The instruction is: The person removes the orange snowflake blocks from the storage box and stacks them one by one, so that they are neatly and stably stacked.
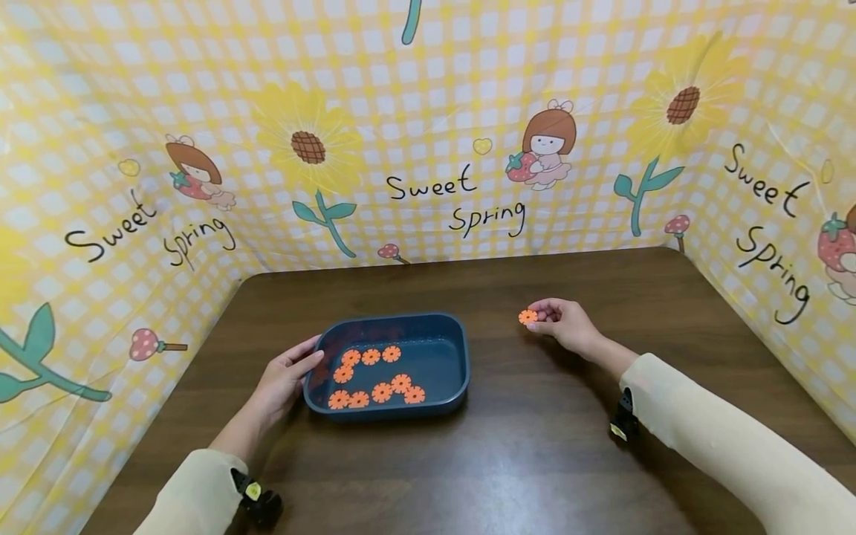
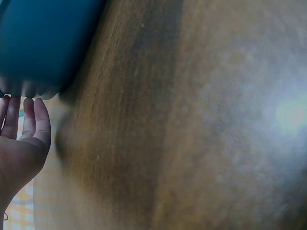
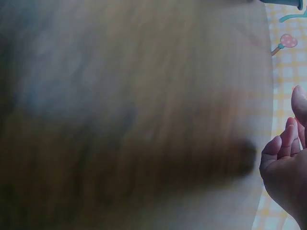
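Note:
A dark blue rectangular tray (image 1: 455, 371) stands on the table with several orange flower-shaped discs (image 1: 371, 357) lying in it, in a row at the back and another along the front. My left hand (image 1: 281, 379) holds the tray's left end, thumb at the rim and fingers against the outer wall. From the left wrist view, the fingertips of that hand (image 2: 29, 129) meet the tray's outside (image 2: 43, 43). To the right of the tray, my right hand (image 1: 565, 325) pinches one orange flower-shaped disc (image 1: 527, 317) above the table. The right wrist view does not clearly show that disc.
The brown wooden table (image 1: 508, 461) extends around the tray. A yellow checked cloth (image 1: 428, 96) with flowers and lettering rises along its back and both sides. Each wrist carries a small black device, such as the left one (image 1: 261, 505).

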{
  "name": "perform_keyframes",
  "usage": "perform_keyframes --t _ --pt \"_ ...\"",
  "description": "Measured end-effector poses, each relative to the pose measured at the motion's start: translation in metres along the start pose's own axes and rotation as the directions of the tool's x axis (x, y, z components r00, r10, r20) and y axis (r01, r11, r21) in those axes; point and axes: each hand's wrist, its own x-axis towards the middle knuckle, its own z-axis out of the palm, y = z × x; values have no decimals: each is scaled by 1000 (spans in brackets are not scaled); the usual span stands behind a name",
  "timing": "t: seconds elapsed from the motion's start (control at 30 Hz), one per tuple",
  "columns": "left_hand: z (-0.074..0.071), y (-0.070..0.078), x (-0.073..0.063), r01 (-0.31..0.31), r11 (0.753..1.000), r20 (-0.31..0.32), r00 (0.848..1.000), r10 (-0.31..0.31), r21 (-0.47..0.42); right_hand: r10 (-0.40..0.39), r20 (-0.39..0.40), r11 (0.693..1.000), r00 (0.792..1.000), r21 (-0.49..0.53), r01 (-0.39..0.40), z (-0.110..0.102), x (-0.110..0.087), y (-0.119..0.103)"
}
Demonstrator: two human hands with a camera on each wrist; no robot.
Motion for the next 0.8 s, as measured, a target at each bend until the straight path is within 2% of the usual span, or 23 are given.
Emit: perform_keyframes --t 0.2,0.4,0.8 --pt "0 0 -1 3 1000 4 1000 -3 -13 -17 15 1000 1000 5 17 -3 0 8" --pt "1 0 0 6 1000 -5 1000 -6 2 -36 39 998 999 -52 38 -3 0 10" --pt "1 -2 1 -2 1000 0 1000 2 -8 40 46 981 998 -191 -30 -4 2 11"
